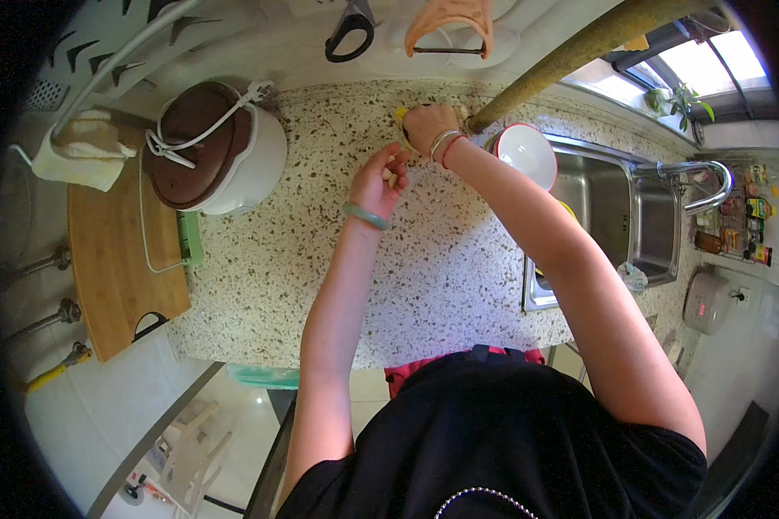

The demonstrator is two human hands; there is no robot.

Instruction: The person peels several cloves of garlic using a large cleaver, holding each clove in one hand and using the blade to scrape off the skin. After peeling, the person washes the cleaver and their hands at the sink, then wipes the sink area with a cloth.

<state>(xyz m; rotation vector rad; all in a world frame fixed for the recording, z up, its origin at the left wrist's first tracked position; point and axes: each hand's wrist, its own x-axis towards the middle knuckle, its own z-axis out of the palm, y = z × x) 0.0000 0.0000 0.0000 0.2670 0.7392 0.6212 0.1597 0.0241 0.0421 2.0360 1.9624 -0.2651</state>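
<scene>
My left hand (379, 182) is over the speckled stone counter (337, 268), palm partly up, its fingers curled round small pale pieces (390, 178) that may be garlic cloves. A green bangle circles that wrist. Farther back and to the right, my right hand (430, 130) is bent down close to the counter's back edge, fingers closed and mostly hidden under it. A bit of something yellow (401, 113) shows at its left side, too little to name.
At left stand a white pot (255, 164) with a brown lid and a wooden cutting board (104, 233). Right of my right hand are a stack of red-rimmed white bowls (528, 156), a brownish pipe (563, 65) and a steel sink (593, 203). An orange peeler (485, 26) and black-handled scissors (350, 39) hang behind.
</scene>
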